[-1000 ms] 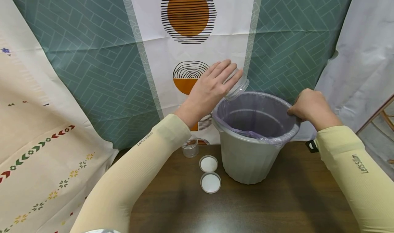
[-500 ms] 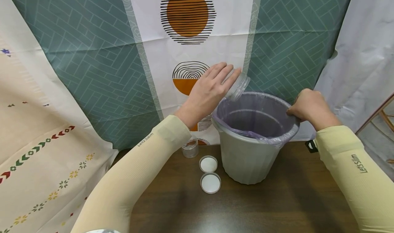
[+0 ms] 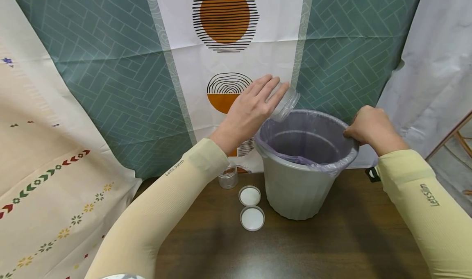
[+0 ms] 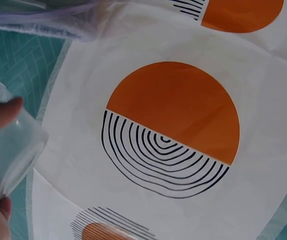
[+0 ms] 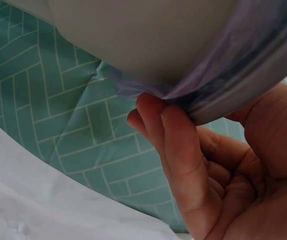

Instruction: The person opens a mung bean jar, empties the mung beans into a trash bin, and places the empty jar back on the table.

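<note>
My left hand (image 3: 252,105) grips a clear plastic jar (image 3: 287,103), tipped with its mouth toward the left side of a grey trash can (image 3: 300,189). In the left wrist view the thumb and fingers wrap the see-through jar (image 4: 16,145), and no contents show in it. A thin purple liner bag (image 3: 306,161) lines the can and folds over its rim. On the can's right side my right hand (image 3: 374,129) holds the rim, fingers curled under the outer edge, as the right wrist view shows of the fingers (image 5: 181,150). The can's bottom inside is hidden.
Two round lids with white inner faces, a farther lid (image 3: 250,196) and a nearer lid (image 3: 252,218), lie left of the can on the dark wooden table (image 3: 295,250). Behind them stands another clear jar (image 3: 228,178), partly hidden by the left forearm. A patterned curtain (image 3: 121,86) hangs behind.
Since one second ago the left hand has dipped slightly and the jar's mouth has shifted a little over the can. The right hand, can and lids stay in place.
</note>
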`<act>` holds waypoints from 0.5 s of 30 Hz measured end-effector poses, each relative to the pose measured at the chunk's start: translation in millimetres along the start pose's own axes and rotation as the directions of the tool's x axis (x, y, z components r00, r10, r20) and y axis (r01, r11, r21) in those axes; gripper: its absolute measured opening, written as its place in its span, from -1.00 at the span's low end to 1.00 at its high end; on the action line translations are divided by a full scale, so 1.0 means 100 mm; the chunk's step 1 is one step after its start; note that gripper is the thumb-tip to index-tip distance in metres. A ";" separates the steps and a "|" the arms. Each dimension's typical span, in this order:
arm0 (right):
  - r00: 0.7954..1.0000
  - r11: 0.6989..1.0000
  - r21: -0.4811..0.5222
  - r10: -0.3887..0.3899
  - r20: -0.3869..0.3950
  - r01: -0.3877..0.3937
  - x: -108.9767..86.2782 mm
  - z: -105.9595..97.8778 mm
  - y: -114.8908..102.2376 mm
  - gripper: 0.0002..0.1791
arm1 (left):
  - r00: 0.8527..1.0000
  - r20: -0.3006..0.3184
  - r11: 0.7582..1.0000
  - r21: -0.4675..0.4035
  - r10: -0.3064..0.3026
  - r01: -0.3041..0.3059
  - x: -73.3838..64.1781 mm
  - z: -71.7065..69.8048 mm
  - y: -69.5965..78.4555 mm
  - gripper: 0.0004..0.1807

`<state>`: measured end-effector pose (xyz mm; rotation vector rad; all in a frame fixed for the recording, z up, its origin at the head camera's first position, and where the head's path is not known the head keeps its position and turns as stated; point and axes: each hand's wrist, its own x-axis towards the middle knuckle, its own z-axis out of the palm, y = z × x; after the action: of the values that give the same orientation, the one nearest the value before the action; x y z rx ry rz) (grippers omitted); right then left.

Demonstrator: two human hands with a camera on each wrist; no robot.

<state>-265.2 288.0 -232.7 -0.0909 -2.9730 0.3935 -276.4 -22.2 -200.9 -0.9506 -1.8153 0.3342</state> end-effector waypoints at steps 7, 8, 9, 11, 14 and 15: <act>1.000 1.000 -0.007 0.000 0.014 0.000 -0.01 0.00 0.01 -0.66 | 0.997 -0.023 0.997 0.023 0.077 -0.076 -0.01 0.03 0.02 -0.55; 1.000 1.000 -0.009 0.001 0.017 0.000 -0.01 0.00 0.01 -0.67 | 0.996 -0.023 0.996 0.019 0.089 -0.089 -0.01 0.03 0.02 -0.54; 1.000 1.000 -0.013 0.002 0.017 -0.002 -0.01 0.00 0.00 -0.67 | 0.995 -0.021 0.995 0.015 0.102 -0.102 -0.01 0.02 0.02 -0.53; 1.000 1.000 -0.011 0.004 0.014 -0.004 0.00 -0.01 0.00 -0.68 | 0.992 -0.016 0.992 0.012 0.126 -0.126 -0.01 0.01 0.03 -0.52; 1.000 1.000 -0.004 0.008 0.013 -0.008 0.00 -0.01 0.00 -0.68 | 0.988 -0.012 0.988 0.020 0.155 -0.154 0.00 0.00 0.03 -0.49; 1.000 1.000 0.000 0.009 0.014 -0.009 0.00 -0.01 -0.01 -0.68 | 0.988 -0.012 0.987 0.025 0.156 -0.156 0.00 0.00 0.03 -0.49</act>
<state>-264.6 287.7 -231.3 -0.1016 -2.9870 0.3976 -274.6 -20.4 -202.6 -1.0782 -1.7243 0.4445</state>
